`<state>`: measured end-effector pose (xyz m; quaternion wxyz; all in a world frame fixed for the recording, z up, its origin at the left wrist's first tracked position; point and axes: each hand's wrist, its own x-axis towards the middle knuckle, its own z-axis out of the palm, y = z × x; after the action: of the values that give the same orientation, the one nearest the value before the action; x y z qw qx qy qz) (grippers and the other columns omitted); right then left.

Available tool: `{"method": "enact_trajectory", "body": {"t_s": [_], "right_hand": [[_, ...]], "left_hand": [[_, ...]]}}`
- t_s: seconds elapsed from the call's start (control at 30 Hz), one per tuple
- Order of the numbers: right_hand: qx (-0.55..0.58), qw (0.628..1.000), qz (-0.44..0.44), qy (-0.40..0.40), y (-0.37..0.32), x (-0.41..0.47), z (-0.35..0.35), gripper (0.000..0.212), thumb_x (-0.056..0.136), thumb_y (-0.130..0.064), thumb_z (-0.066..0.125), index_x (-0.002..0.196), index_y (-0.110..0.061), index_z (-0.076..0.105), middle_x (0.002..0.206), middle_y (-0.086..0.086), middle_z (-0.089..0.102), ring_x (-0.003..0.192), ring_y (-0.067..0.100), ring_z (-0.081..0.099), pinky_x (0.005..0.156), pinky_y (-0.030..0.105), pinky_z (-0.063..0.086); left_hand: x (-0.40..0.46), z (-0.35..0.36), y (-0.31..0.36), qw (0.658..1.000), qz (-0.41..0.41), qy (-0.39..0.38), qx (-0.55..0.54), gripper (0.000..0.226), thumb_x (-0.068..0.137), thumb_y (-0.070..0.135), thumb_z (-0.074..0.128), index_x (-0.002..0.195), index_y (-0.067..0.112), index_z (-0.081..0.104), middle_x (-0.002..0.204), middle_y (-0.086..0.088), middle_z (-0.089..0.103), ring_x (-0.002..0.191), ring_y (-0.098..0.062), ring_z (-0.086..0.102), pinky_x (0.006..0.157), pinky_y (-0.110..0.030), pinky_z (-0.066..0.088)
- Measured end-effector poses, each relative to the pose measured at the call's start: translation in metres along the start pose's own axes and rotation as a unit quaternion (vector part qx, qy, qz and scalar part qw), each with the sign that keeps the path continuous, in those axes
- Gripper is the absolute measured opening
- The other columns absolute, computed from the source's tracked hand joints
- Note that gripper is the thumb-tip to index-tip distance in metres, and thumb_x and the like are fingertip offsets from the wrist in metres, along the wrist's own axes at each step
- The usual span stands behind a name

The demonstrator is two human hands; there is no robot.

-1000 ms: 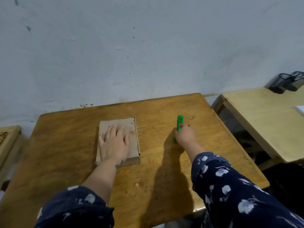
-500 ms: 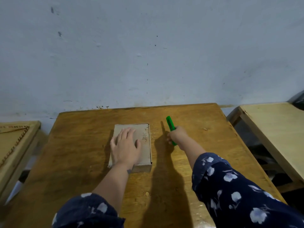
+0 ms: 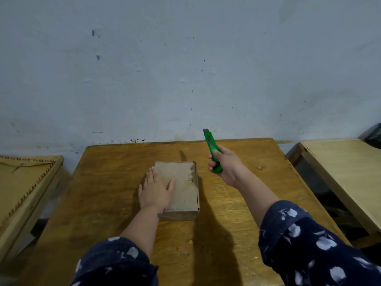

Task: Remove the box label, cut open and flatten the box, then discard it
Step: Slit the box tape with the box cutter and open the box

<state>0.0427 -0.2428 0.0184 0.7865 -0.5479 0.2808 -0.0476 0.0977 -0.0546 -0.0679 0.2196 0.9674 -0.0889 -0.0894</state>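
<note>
Left hand (image 3: 155,191) lies flat and open on the box (image 3: 181,186), light, stiff cardboard best pinned from above, while right hand (image 3: 224,165) beside it grips the green cutter (image 3: 213,152).

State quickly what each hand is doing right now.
Left hand: open, flat on the cardboard box.
Right hand: closed around the green utility knife.

I see a matt brown cardboard box (image 3: 181,186), scuffed and stained on top, on a varnished wooden table (image 3: 237,213) with a worn, slightly glossy finish. The knife (image 3: 213,153) has a shiny green plastic body and a dull grey metal blade. My sleeves (image 3: 309,244) are soft printed cloth. The wall (image 3: 185,69) is matt, rough paint.
</note>
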Motion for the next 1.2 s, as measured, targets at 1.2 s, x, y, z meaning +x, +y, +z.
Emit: {"method": "enact_trajectory", "body": {"t_s": [1.2], "right_hand": [[-0.798, 0.546, -0.253, 0.006, 0.057, 0.023, 0.076, 0.047, 0.095, -0.016, 0.050, 0.138, -0.036, 0.042, 0.100, 0.002, 0.064, 0.075, 0.021, 0.061, 0.053, 0.029, 0.043]], "left_hand": [[-0.026, 0.008, -0.012, 0.998, 0.004, 0.054, -0.031, 0.075, 0.094, 0.054, 0.035, 0.152, 0.025, -0.002, 0.152, -0.004, 0.028, 0.115, -0.023, 0.053, 0.078, -0.034, 0.051]]}}
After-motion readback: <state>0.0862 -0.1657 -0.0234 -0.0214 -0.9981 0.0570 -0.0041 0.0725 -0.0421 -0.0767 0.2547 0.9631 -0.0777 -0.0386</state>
